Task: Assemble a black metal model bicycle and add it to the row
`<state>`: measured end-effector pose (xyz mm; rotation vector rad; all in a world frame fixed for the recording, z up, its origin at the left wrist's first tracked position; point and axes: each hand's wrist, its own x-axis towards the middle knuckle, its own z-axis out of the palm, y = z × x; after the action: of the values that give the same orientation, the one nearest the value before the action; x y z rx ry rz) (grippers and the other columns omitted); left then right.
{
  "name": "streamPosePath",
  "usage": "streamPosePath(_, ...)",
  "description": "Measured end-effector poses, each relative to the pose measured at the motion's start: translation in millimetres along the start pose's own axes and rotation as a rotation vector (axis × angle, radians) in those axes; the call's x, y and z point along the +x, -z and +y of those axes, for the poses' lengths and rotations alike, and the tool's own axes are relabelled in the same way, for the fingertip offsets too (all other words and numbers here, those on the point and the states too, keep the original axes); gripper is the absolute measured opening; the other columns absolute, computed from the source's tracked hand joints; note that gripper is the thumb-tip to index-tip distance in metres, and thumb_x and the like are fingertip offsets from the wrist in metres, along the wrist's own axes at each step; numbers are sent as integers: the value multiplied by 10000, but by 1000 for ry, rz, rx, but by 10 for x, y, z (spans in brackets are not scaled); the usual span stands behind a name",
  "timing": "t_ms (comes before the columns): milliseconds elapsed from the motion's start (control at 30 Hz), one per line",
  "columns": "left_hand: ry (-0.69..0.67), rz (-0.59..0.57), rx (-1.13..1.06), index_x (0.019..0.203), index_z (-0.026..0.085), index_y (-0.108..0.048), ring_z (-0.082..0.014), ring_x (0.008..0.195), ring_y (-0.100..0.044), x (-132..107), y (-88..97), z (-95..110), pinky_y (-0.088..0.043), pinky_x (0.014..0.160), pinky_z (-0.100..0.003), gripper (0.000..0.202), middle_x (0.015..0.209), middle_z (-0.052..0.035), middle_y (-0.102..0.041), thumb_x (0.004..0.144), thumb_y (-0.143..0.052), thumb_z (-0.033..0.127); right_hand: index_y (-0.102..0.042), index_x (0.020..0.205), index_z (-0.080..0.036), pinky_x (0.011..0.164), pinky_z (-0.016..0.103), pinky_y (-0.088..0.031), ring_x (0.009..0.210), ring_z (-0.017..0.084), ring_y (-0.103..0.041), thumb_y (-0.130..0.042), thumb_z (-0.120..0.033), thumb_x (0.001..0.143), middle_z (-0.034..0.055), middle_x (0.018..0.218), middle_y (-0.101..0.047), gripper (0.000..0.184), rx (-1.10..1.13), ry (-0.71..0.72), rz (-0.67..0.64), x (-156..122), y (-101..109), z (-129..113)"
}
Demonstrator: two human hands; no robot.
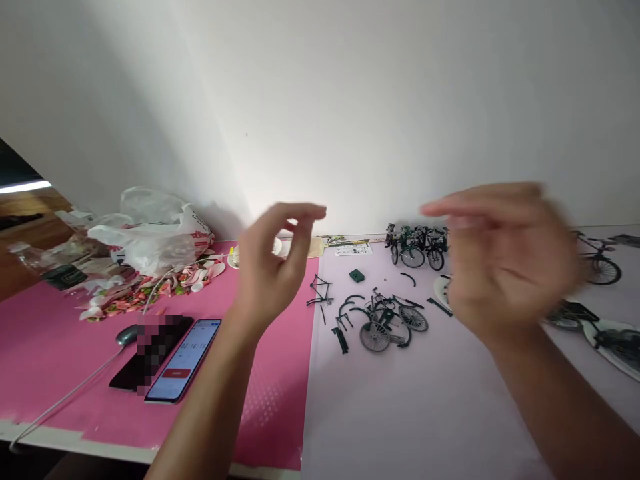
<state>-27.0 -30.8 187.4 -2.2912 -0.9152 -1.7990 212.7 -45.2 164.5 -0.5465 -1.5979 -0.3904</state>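
Note:
My left hand [273, 263] is raised over the seam between the pink and the pale table covering. Its fingers curl towards the thumb and their tips meet, with nothing visible in them. Higher on the right, my right hand [515, 257] is smeared by motion; its thumb lies near the bent fingers, and I cannot make out whether it holds anything. Between and below both hands lie loose model bicycle parts: a thin dark frame [323, 291], a spoked wheel [375, 337], curved mudguards [354, 297] and a small dark green piece [357, 275].
Several small assembled model bicycles [413, 248] stand by the wall, and another bicycle [603, 265] is farther right. A printed sheet [353, 249] lies at the back. Leftward are a plastic bag [150, 233], pink and green pieces [150, 293], a lit phone [184, 360] and a mouse [127, 335].

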Motion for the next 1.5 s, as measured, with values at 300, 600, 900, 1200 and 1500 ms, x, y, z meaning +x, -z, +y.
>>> streamPosePath(300, 505, -534, -11, 1012, 199, -744, -197, 949, -720, -733, -649, -1099, -602, 861, -342, 243, 1074, -61, -783, 928, -520, 156, -693, 1110, -231, 870, 465, -525, 988, 274, -629, -453, -200, 1066, 82, 1001, -726, 246, -79, -174, -628, -1187, -264, 962)
streamPosePath(600, 372, -552, 246, 1023, 199, -733, -262, 1017, -647, -1294, -810, -1379, -545, 909, -408, 234, 1000, -93, -722, 948, -515, 162, -751, 1005, -257, 959, 550, -516, 1092, 318, -605, -509, -369, 1049, 100, 1059, -737, 270, -6, -413, -746, -1613, -121, 1160)
streamPosePath(900, 392, -589, 227, 992, 199, -757, -271, 1055, -635, -1303, -790, -1383, -533, 957, -427, 233, 1011, -95, -725, 942, -531, 175, -774, 1135, -280, 1042, 607, -501, 1285, 322, -586, -448, -376, 1065, 89, 1205, -749, 347, 100, -495, -788, -1757, -197, 1119)
streamPosePath(1200, 436, -590, 214, 1052, 196, -734, -287, 1104, -641, -1306, -777, -1382, -552, 983, -458, 350, 1056, -101, -727, 845, -492, 52, -791, 1140, -288, 1026, 634, -473, 1240, 352, -578, -460, -416, 1071, 83, 1150, -767, 362, 12, -530, -822, -1816, -228, 1069)
streamPosePath(1500, 445, -616, 194, 1162, 202, -659, -272, 1094, -632, -1312, -802, -1329, -526, 950, -426, 373, 1081, -85, -734, 870, -480, 53, -815, 1028, -277, 916, 551, -560, 1069, 327, -641, -611, -444, 993, 96, 1016, -769, 266, 44, -554, -747, -1842, -230, 1115)
